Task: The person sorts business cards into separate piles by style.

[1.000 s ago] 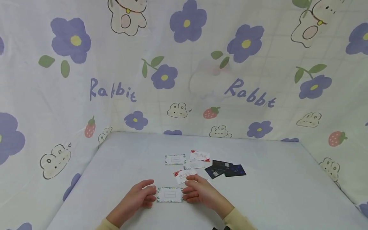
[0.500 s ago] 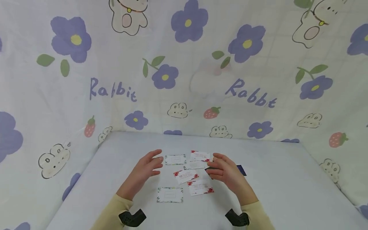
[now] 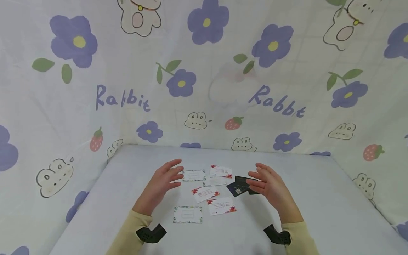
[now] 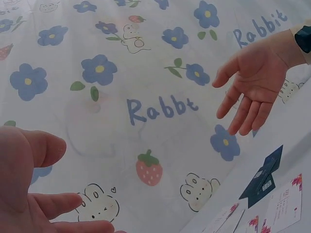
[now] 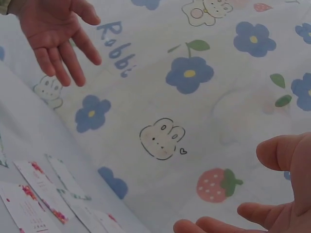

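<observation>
Currently both hands hover empty, fingers relaxed and spread — left hand nearest the white cards, right hand over the dark cards.

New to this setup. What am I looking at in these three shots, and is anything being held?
No machine here: a person works with bare hands and wears three cameras. The wide shot comes from the head, looking down at a table hung round with a flowered "Rabbit" cloth. The other two come from the wrists: each shows its own hand at the frame edge and the other hand across from it. The black lumps on the sleeves are probably those wrist cameras. The left hand and right hand are raised, fingers spread, holding nothing. Between them lie small cards: white floral cards and dark cards, which partly overlap.
</observation>
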`<action>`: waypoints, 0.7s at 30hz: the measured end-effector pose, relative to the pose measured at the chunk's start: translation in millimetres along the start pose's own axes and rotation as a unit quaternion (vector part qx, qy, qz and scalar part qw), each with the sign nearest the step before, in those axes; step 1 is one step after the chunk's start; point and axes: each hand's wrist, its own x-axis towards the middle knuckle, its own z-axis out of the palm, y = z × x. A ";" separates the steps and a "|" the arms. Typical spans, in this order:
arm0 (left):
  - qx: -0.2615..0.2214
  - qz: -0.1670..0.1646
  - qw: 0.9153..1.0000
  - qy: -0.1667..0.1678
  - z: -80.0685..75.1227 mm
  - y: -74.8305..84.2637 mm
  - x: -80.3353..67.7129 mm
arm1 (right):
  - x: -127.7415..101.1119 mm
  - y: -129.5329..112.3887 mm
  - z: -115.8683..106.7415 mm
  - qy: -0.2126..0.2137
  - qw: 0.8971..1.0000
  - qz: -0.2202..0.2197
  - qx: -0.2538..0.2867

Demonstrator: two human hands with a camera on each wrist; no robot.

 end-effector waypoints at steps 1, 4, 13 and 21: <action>-0.002 0.000 1.000 -0.001 -1.6 -0.4 0.1 | 0.0 -0.2 -0.9 0.000 1.000 0.000 0.001; -0.003 0.001 1.000 -0.002 -5.1 -0.8 0.6 | 0.6 0.0 -2.6 -0.001 1.000 0.002 0.006; -0.008 -0.001 1.000 -0.005 -6.3 0.9 0.8 | 2.2 0.9 -4.5 0.001 1.000 -0.003 0.014; -0.009 -0.004 1.000 -0.002 -6.0 -1.7 1.2 | 2.7 1.4 -3.8 -0.002 1.000 -0.002 0.020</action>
